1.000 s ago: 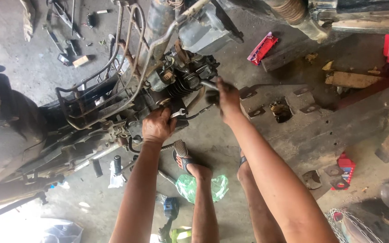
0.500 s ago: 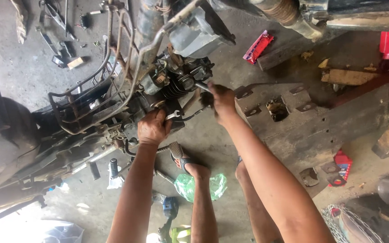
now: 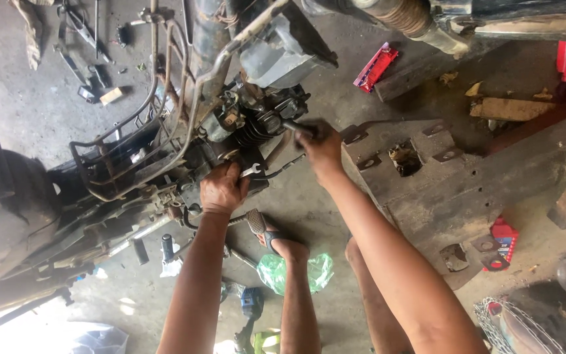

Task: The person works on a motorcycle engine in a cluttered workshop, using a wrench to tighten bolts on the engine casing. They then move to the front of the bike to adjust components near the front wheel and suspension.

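Head view, one item per entry. Left hand [image 3: 223, 189]: closed around a small open-ended wrench [image 3: 250, 171], whose bright jaw end is seen protruding past the knuckles, held against the lower side of the motorcycle engine [image 3: 257, 121]. Right hand [image 3: 321, 145]: curled shut on a dark tool handle [image 3: 294, 126] that is pressed to the finned cylinder of the engine (the tool's kind cannot be told). Engine: mounted in a rusty tube frame [image 3: 165, 124], at centre of view above both hands. Concrete floor [image 3: 47, 92]: strewn with loose tools at upper left. Green plastic bag [image 3: 296, 272]: lying beside the person's sandalled foot [image 3: 266, 237]. Red packet [image 3: 375, 67]: placed near a grey slotted block [image 3: 427, 170].
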